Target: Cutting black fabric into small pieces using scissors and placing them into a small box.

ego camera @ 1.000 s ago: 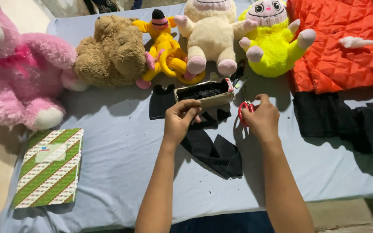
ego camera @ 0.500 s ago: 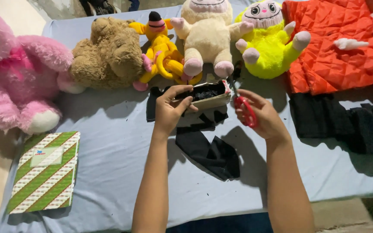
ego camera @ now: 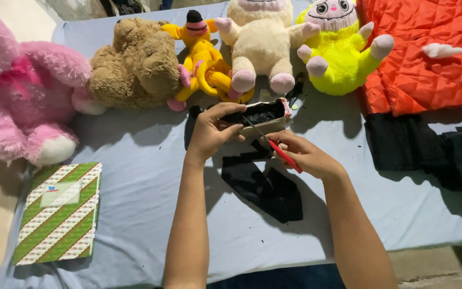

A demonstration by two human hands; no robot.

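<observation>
1. The left hand (ego camera: 212, 134) is gripping a small open box (ego camera: 263, 116) by its near side, thumb over the top edge and fingers curled underneath, which is keeping the box tilted so its dark inside is facing the person.
2. The right hand (ego camera: 303, 155) is pinching a thin red-handled tool (ego camera: 274, 145) between thumb and fingers, closed tight on the handle; the tip is reaching into the mouth of the box, so the box is being steadied for that poke.
3. The tool is possibly a small pair of scissors or a blade, but the view is too small to tell which.
4. The box is hovering just above the blue sheet (ego camera: 135, 176), near the far middle, right in front of the toys.
5. A piece of black cloth (ego camera: 266, 187) is lying flat under and between the two forearms, close at hand.
6. Five plush toys are sitting in a row along the far edge: one pink (ego camera: 17, 101), one brown (ego camera: 135, 67), one small yellow (ego camera: 201, 59), one cream (ego camera: 263, 43) and one bright yellow-green (ego camera: 340, 51).
7. One orange quilted garment (ego camera: 423, 59) is spreading over more black fabric (ego camera: 429, 150) on the right.
8. One green striped notebook (ego camera: 60, 211) is lying alone on the left, well apart from both hands.
</observation>
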